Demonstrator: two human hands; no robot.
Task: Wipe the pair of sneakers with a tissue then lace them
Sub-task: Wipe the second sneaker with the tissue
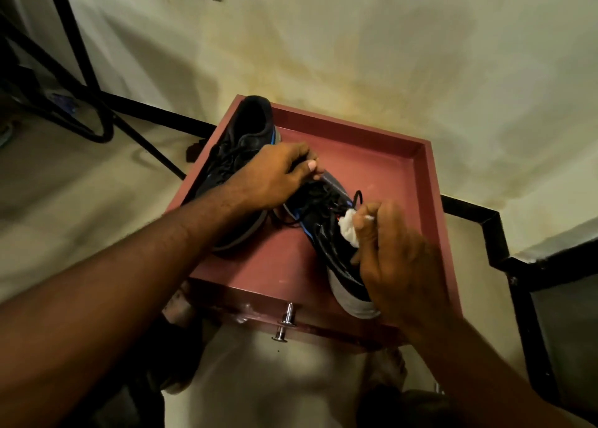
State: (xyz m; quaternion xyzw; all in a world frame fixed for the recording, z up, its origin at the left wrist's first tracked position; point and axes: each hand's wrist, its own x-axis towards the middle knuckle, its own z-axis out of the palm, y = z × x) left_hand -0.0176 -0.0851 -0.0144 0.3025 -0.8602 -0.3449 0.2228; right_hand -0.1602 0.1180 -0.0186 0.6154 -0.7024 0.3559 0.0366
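Nearest, right hand [398, 259] pinched a crumpled white tissue [349, 230] against the black, blue-trimmed sneaker [336, 249] at frame centre; left hand [271, 175] gripped its tongue. Red-brown rimmed tray [388, 169] lay bare upper right.

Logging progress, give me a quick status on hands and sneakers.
Right hand wiping near sneaker with tissue. Left hand steadies its heel. Far sneaker untouched. Laces loose.

Both forearms bare, no sleeves; hands [275, 175] ringless, seemingly.
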